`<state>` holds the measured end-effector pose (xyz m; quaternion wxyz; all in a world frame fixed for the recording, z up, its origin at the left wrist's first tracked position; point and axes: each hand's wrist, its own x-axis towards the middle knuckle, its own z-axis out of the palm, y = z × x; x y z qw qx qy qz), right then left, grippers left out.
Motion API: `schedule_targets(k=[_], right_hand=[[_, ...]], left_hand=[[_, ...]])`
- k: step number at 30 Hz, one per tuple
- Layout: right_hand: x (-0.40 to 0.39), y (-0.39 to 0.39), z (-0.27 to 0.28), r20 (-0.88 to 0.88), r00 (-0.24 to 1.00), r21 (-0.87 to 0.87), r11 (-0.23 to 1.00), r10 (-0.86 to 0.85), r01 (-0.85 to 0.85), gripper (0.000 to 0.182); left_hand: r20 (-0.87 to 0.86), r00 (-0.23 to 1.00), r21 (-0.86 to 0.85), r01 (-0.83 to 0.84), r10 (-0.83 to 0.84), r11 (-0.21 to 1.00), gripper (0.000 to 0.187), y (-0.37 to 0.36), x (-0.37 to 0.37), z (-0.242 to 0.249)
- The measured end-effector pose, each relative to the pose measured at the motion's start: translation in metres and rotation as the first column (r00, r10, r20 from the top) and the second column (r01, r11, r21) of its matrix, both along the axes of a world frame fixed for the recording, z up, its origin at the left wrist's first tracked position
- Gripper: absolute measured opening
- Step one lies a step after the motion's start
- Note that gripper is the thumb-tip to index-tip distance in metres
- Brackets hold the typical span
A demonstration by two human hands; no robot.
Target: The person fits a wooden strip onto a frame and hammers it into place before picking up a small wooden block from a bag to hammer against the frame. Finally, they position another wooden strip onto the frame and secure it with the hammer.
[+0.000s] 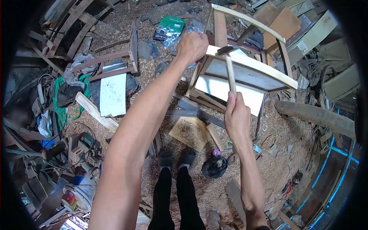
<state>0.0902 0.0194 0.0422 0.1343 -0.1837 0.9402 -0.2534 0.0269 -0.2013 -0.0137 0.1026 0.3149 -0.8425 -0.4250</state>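
My right hand (237, 117) is wrapped around the handle of a hammer (231, 73). The hammer's dark head is over the pale top rail of a wooden frame (253, 64), near the rail's left end. My left hand (191, 48) is closed at that same end of the frame, gripping its corner; the fingertips are hidden beneath the fist. The frame stands on the floor, with light rails, darker legs and a grey panel below the near rail. Under it lies a bright white sheet (251, 100).
Sawdust covers the floor. A square board (189, 132) lies before my feet, with a black bag (214, 166) to its right. A green packet (169, 27) is beyond my left hand. A thick beam (314, 115) lies right; power tools (82, 149) and cords clutter the left.
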Motion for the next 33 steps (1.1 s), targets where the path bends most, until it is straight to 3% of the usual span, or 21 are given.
schedule_targets(k=[4, 6, 8, 11, 12, 14, 16, 18, 19, 20, 22, 24, 26, 27, 29, 31, 33], right_hand=[[0.005, 0.004, 0.016, 0.006, 0.998, -0.147, 0.987, -0.065, 0.065, 0.025], [0.005, 0.015, 0.015, -0.169, 0.984, -0.199, 0.980, -0.056, 0.021, 0.022], [0.002, 0.030, 0.008, -0.195, 0.980, -0.212, 0.977, -0.035, -0.008, 0.019], [-0.015, 0.056, -0.015, -0.438, 0.853, -0.117, 0.923, 0.283, -0.366, 0.026], [-0.015, 0.054, -0.010, -0.437, 0.853, -0.115, 0.923, 0.285, -0.368, 0.026], [-0.014, 0.050, 0.005, -0.322, 0.789, 0.196, 0.852, 0.523, -0.485, 0.027], [-0.027, 0.045, -0.003, -0.306, 0.796, 0.201, 0.853, 0.522, -0.482, 0.025], [-0.049, 0.037, -0.004, -0.460, 0.836, 0.079, 0.952, 0.298, -0.296, 0.021], [-0.059, 0.034, -0.006, -0.495, 0.854, -0.072, 0.971, 0.163, -0.227, 0.018], [-0.057, 0.035, -0.002, -0.496, 0.854, -0.078, 0.971, 0.157, -0.225, 0.018], [-0.046, 0.038, 0.014, -0.395, 0.838, 0.012, 0.914, 0.377, -0.406, 0.019], [-0.038, 0.036, 0.018, -0.416, 0.700, 0.211, 0.811, 0.580, -0.546, 0.022], [-0.059, 0.045, -0.006, -0.454, 0.787, 0.099, 0.902, 0.417, -0.421, 0.023], [-0.066, 0.043, -0.001, -0.515, 0.765, 0.167, 0.920, 0.387, -0.353, 0.023], [-0.054, 0.044, -0.001, -0.489, 0.774, 0.128, 0.910, 0.403, -0.394, 0.023], [-0.038, 0.051, -0.001, -0.461, 0.733, 0.138, 0.856, 0.501, -0.498, 0.020], [-0.050, 0.042, -0.004, -0.461, 0.776, 0.126, 0.897, 0.431, -0.424, 0.019]], left_hand=[[0.030, 0.999, 0.005, -0.022, 0.022, 1.000, 0.053, 0.005, 0.002, -0.004], [0.024, 1.000, -0.001, -0.015, 0.015, 1.000, 0.053, 0.003, 0.002, -0.003], [0.034, 0.999, 0.060, 0.009, -0.011, 0.998, 0.054, 0.002, 0.002, -0.002], [0.050, 0.998, 0.074, 0.020, -0.024, 0.997, 0.047, -0.001, -0.001, -0.007], [0.050, 0.998, 0.076, 0.018, -0.022, 0.997, 0.047, -0.002, 0.000, -0.003], [0.051, 0.997, 0.120, 0.044, -0.050, 0.992, 0.048, 0.000, 0.002, 0.000], [0.041, 0.997, 0.132, 0.052, -0.057, 0.990, 0.048, -0.002, 0.003, -0.004], [0.028, 0.997, 0.143, 0.067, -0.072, 0.987, 0.049, 0.000, 0.001, -0.010], [-0.001, 0.999, 0.107, 0.054, -0.054, 0.993, 0.051, 0.001, 0.001, -0.013], [-0.032, 0.999, 0.066, 0.038, -0.036, 0.997, 0.055, -0.002, 0.000, -0.015], [-0.035, 0.999, 0.043, 0.044, -0.042, 0.998, 0.054, -0.004, -0.001, -0.016], [-0.041, 0.998, 0.037, 0.048, -0.046, 0.998, 0.054, -0.001, 0.000, -0.016], [-0.052, 0.996, 0.076, 0.077, -0.073, 0.994, 0.054, -0.001, 0.004, -0.010], [-0.051, 0.996, 0.070, 0.077, -0.073, 0.995, 0.054, -0.002, 0.002, -0.012], [-0.054, 0.997, -0.037, 0.053, -0.054, 0.998, 0.054, -0.003, -0.003, -0.018], [-0.043, 0.998, 0.017, 0.051, -0.050, 0.999, 0.054, 0.000, 0.001, -0.016], [-0.035, 0.998, 0.054, 0.051, -0.049, 0.997, 0.054, 0.000, 0.002, -0.011]])
